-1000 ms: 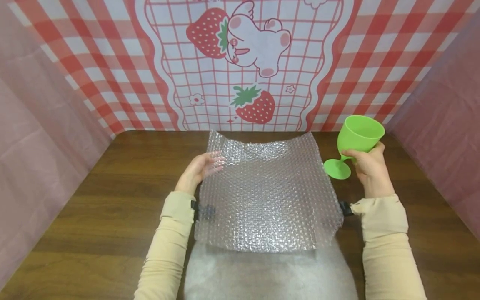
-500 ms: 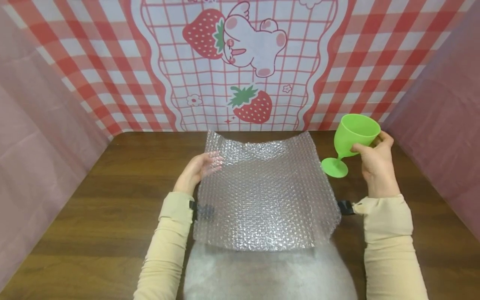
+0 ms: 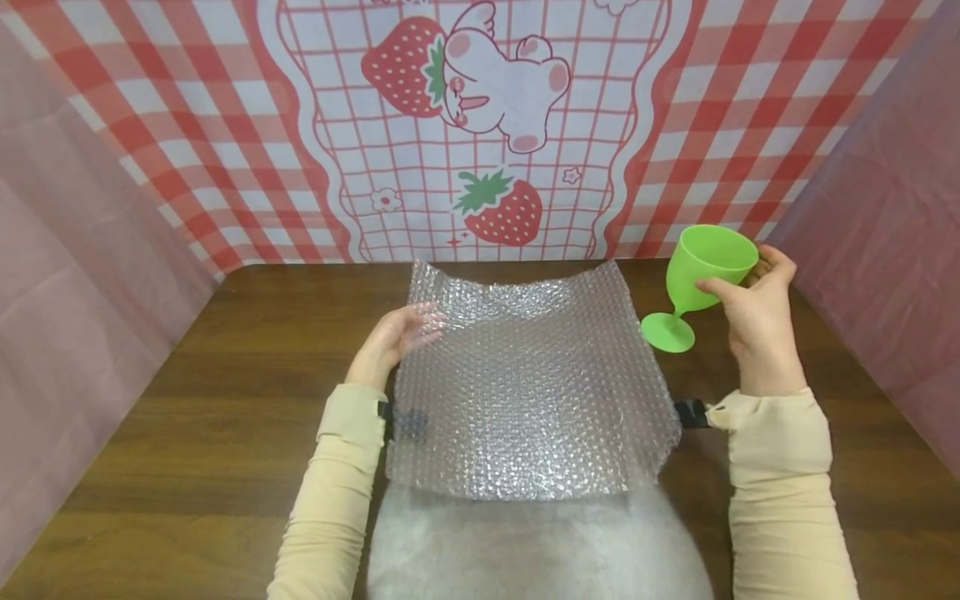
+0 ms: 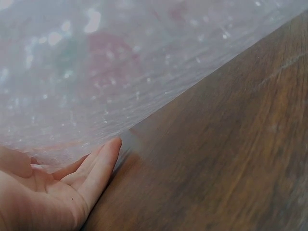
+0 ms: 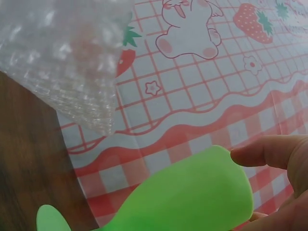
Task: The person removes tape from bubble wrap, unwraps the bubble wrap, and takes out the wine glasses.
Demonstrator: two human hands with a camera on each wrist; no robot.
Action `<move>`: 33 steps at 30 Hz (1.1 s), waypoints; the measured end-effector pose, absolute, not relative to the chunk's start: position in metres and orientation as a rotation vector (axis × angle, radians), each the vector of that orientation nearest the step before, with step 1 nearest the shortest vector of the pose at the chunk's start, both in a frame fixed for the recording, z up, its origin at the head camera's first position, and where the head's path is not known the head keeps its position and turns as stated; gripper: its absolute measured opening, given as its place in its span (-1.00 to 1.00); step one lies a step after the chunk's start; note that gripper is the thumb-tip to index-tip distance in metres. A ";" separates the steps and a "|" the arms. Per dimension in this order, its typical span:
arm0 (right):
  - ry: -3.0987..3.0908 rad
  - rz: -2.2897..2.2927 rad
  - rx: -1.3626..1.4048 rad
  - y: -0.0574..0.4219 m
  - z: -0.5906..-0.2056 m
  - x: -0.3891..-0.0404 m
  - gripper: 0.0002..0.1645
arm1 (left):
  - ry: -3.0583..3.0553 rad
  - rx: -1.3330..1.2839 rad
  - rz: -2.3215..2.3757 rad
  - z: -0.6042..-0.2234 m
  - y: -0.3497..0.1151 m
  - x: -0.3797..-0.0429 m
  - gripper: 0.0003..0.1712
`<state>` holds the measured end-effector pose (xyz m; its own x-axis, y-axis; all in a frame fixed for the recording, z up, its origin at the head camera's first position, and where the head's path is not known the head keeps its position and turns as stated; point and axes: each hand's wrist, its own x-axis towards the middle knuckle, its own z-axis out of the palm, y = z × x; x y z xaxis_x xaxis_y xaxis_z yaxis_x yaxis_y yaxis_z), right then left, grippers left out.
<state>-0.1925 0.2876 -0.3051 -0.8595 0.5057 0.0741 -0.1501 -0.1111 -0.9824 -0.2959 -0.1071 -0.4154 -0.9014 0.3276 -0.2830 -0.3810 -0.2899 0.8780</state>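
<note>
A clear sheet of bubble wrap [image 3: 517, 392] spreads in front of me, its far corners raised. My left hand [image 3: 393, 337] is at its left edge in the head view, with fingertips showing through the plastic. From the left wrist, fingers [image 4: 103, 161] stretch out fairly straight beneath the wrap and touch it. On the right, my right hand [image 3: 761, 321] holds a light green plastic goblet [image 3: 697, 271] by its bowl. The goblet leans, with its mouth up and to the right. In the right wrist view the thumb [image 5: 262, 151] presses the goblet's [image 5: 192, 192] bowl near the rim; other fingers are mostly hidden.
A brown wooden table [image 3: 225, 400] lies under everything. Behind it hangs a red-and-white checked cloth [image 3: 300, 167] with strawberry prints. Pink curtains [image 3: 82, 250] close off both sides. The goblet's foot is near the wrap's right edge.
My right hand has slid from around the goblet's stem up to the right side of its bowl. The left hand and bubble wrap stay nearly still.
</note>
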 end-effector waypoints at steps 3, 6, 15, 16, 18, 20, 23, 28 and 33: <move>-1.694 2.030 -0.380 0.288 -0.303 -0.191 -0.07 | 1.535 -0.071 2.215 -0.415 -0.107 -0.296 -0.41; -1.680 2.024 -0.394 0.288 -0.301 -0.189 -0.08 | 1.541 -0.065 2.211 -0.414 -0.106 -0.295 -0.41; -1.799 1.928 -0.499 0.286 -0.295 -0.186 -0.10 | 1.526 -0.089 2.222 -0.413 -0.106 -0.294 -0.40; -1.799 1.922 -0.503 0.285 -0.294 -0.185 -0.11 | 1.526 -0.091 2.222 -0.413 -0.106 -0.294 -0.41; -1.797 1.911 -0.506 0.285 -0.294 -0.185 -0.13 | 1.528 -0.087 2.220 -0.413 -0.107 -0.295 -0.40; -1.789 1.907 -0.505 0.284 -0.293 -0.184 -0.15 | 1.530 -0.088 2.220 -0.414 -0.107 -0.295 -0.40; -1.791 1.899 -0.503 0.283 -0.292 -0.183 -0.16 | 1.538 -0.075 2.215 -0.414 -0.108 -0.295 -0.39; -1.762 1.886 -0.480 0.281 -0.289 -0.180 -0.18 | 1.544 -0.078 2.218 -0.414 -0.108 -0.294 -0.39; -1.688 1.918 -0.416 0.276 -0.285 -0.177 -0.23 | 1.533 -0.057 2.206 -0.412 -0.111 -0.294 -0.39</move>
<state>-0.1770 0.2765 -0.2851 -0.8033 0.5830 0.1217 -0.1946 -0.0639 -0.9788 -0.2937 -0.1112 -0.4119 -0.8976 0.3374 -0.2839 -0.3837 -0.2803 0.8799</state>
